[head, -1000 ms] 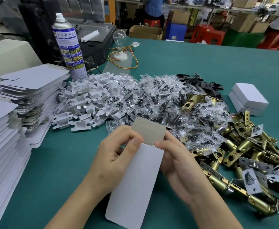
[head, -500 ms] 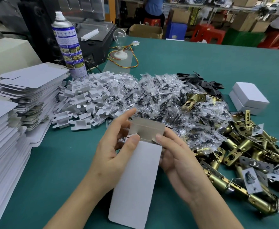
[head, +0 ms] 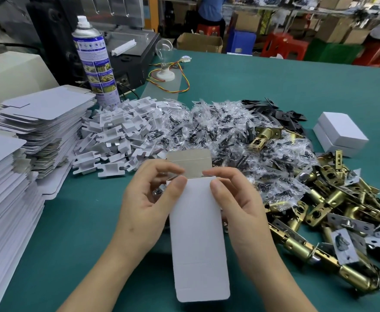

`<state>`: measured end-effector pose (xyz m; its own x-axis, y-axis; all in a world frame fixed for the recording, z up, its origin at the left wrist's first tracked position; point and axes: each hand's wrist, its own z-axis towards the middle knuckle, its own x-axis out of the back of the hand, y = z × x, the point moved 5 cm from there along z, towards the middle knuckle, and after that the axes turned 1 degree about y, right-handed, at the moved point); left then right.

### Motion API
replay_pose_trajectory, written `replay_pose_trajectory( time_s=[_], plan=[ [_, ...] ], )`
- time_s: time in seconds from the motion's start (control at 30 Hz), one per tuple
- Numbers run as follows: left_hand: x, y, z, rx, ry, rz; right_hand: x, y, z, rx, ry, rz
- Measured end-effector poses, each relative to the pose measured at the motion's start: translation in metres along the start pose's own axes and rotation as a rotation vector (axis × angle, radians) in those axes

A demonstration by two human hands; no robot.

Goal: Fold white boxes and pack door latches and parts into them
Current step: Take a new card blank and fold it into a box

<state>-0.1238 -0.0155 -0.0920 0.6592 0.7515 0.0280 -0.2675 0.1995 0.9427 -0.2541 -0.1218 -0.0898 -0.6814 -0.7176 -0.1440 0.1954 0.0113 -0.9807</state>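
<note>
Both hands hold a white box (head: 198, 233) upright over the green table, its grey top flap standing open at the far end. My left hand (head: 146, 203) pinches the box's upper left corner, thumb on the front face. My right hand (head: 236, 203) pinches the upper right corner the same way. A bit of metal shows at the box's open left side. Brass door latches (head: 333, 212) lie heaped at the right. Clear bags of black screws (head: 207, 131) are piled in the middle, with white plastic inserts (head: 117, 136) to their left.
Stacks of flat white box blanks (head: 38, 122) fill the left edge. A spray can (head: 94, 61) and a bulb in a socket (head: 165, 61) stand at the back left. Two folded white boxes (head: 339, 134) sit at the right. Black plates (head: 281, 113) lie behind the bags.
The box has turned from a slant to nearly straight and risen a little. My left fingers have curled down from their raised reach, and both thumbs now sit at the box's top corners.
</note>
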Motion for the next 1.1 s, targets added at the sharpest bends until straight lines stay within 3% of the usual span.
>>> replay_pose_trajectory(
  time_s=[0.4,0.63,0.87,1.1],
  plan=[
    [0.0,-0.004,0.001,0.056,0.046,-0.1,0.0,0.0,0.001,-0.005,0.009,-0.015],
    [-0.003,-0.005,0.001,0.103,-0.05,-0.166,0.002,0.001,0.0,-0.002,0.019,-0.005],
    [-0.005,0.001,-0.001,0.049,-0.075,-0.135,0.002,0.003,0.001,-0.03,0.023,0.083],
    [-0.004,0.004,-0.001,0.045,-0.086,-0.078,0.002,0.0,0.002,-0.004,-0.002,0.016]
  ],
)
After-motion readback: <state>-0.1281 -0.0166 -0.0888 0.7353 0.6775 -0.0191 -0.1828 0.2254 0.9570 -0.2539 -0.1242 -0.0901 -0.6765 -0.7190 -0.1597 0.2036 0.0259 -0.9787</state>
